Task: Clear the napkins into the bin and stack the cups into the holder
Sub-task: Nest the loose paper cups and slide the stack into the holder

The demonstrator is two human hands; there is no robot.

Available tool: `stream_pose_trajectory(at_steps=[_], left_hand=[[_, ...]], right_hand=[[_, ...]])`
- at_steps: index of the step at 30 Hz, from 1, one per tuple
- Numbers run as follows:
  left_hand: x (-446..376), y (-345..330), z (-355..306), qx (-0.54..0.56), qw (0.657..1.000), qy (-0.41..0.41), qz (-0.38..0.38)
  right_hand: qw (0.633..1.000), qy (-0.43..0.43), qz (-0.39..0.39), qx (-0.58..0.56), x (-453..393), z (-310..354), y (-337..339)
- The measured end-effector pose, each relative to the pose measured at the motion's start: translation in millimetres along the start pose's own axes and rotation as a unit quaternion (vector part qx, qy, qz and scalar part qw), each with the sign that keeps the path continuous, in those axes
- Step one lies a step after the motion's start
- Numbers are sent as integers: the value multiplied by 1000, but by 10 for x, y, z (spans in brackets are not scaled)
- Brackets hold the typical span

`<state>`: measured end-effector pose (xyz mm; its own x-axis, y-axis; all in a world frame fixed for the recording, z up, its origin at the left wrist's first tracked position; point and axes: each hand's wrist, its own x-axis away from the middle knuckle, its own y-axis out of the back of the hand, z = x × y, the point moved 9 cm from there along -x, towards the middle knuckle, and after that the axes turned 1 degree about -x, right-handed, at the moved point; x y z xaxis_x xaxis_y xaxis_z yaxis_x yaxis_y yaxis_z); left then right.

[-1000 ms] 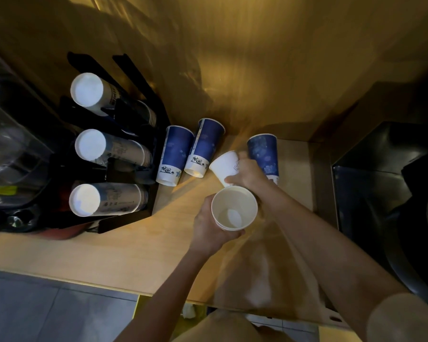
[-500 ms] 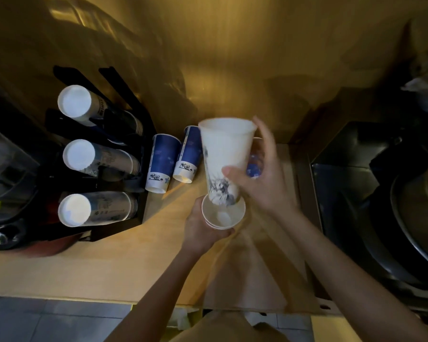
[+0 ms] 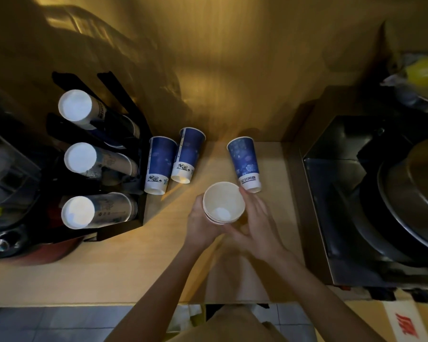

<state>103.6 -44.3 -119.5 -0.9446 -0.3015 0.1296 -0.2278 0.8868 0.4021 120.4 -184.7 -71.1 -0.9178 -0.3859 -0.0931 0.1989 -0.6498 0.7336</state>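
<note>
A nested stack of white paper cups point(image 3: 223, 203) stands mouth-up between both hands over the wooden counter point(image 3: 134, 262). My left hand point(image 3: 201, 224) wraps its left side and my right hand point(image 3: 255, 224) cups its right side and bottom. Three blue paper cups stand upside down behind: two point(image 3: 160, 166) point(image 3: 187, 155) lean together at the left, and one point(image 3: 245, 161) is just past my right fingertips. The black cup holder point(image 3: 119, 134) at the left carries three horizontal rows of white cups point(image 3: 84, 157). No napkins or bin are visible.
A dark metal box with a large round pan point(image 3: 410, 201) fills the right side. Dark appliances and a clear container point(image 3: 8, 169) sit at the far left. A wooden wall point(image 3: 232, 70) backs the counter. Tiled floor point(image 3: 35, 324) lies below the front edge.
My right hand lifted a white cup from beside the blue cups, raised it over the held cup, and pushed it down inside. Both hands now hold the nested stack.
</note>
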Motion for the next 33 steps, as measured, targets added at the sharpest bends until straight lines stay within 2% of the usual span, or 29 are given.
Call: stream_pose_trajectory(at_steps=[4, 7, 11, 14, 16, 21, 26, 33], left_hand=[[17, -14, -2, -3, 1000, 0, 5], [-27, -16, 6, -18, 1000, 4, 22], [-135, -73, -110, -38, 994, -9, 103], [-171, -244, -321, -41, 982, -43, 180], [-182, -401, -482, -58, 975, -67, 204], [-123, -871, -843, -68, 969, -120, 204], [-97, -1223, -981, -118, 956, -169, 210], [-81, -1351, -943, -102, 958, -153, 219]], right_hand=[[994, -81, -6, -74, 47, -55, -76], [989, -110, -13, -102, 18, -89, -59], [979, -156, -15, -129, -28, -216, 54], [977, -163, -25, -138, -17, -337, 240], [976, -164, -28, -142, 21, -417, 392], [970, -180, -78, -143, 219, -664, 825], [966, -215, -70, -122, 413, -894, 1015], [961, -252, -49, -100, 469, -1005, 1042]])
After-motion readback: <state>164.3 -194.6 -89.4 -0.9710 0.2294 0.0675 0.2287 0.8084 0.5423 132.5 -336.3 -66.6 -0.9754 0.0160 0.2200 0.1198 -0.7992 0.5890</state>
